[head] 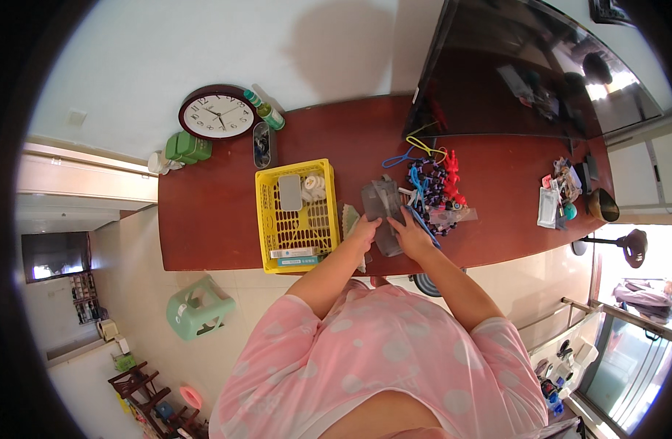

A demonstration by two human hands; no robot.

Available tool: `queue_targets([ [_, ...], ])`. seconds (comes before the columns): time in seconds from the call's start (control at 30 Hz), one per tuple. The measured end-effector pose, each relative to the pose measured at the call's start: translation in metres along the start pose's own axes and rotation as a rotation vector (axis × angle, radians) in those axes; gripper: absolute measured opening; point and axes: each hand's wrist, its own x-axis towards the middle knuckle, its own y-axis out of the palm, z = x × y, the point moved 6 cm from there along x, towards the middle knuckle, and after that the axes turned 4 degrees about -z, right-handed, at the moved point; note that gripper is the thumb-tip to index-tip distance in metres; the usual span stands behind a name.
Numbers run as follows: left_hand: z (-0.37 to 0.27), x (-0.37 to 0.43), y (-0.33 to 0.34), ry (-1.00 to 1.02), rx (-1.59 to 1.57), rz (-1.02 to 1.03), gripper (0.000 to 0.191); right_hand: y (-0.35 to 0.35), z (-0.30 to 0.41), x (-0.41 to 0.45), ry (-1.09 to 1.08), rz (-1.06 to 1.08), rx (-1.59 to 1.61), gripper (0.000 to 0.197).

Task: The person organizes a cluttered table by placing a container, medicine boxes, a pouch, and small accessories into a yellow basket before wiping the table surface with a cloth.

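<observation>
A grey, partly see-through pouch (381,198) lies in front of me near the table's front edge. My left hand (365,230) pinches its left side between thumb and fingers. On its right side is my right hand (413,236), with the thumb on the pouch and the fingers along the edge. A blue flat item (422,224) shows just beyond the right fingers. Left of the pouch lies a pale green, scallop-edged cloth or paper (349,218), partly under my left forearm. What the pouch contains is unclear.
A yellow plastic basket (336,225) holds a grey box and small cartons. At right is a pile of black-and-purple beaded items (432,178) beside a red figure (452,175). A wall clock (219,116), green bottle (271,116) and television (511,71) stand at the back.
</observation>
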Motion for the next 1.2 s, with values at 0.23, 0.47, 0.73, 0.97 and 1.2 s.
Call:
queue_targets([
  [0.23,-0.004,-0.017,-0.004,0.022,-0.118,0.043,0.028,-0.004,-0.012,0.012,0.045,-0.262,0.217,0.038],
  [0.47,-0.019,-0.043,-0.006,0.067,-0.126,0.059,0.028,-0.026,-0.006,0.019,0.004,-0.463,0.372,0.022],
  [0.73,-0.046,-0.062,-0.007,0.291,0.066,0.103,0.034,-0.040,-0.003,0.033,0.099,-0.435,0.503,0.019],
  [0.97,-0.044,-0.063,-0.015,0.219,-0.145,0.164,0.031,-0.068,0.000,0.033,0.059,-0.593,0.624,0.012],
  [1.2,-0.055,-0.074,-0.030,0.141,-0.410,0.255,0.034,-0.088,-0.012,0.019,0.156,-0.619,0.633,0.018],
])
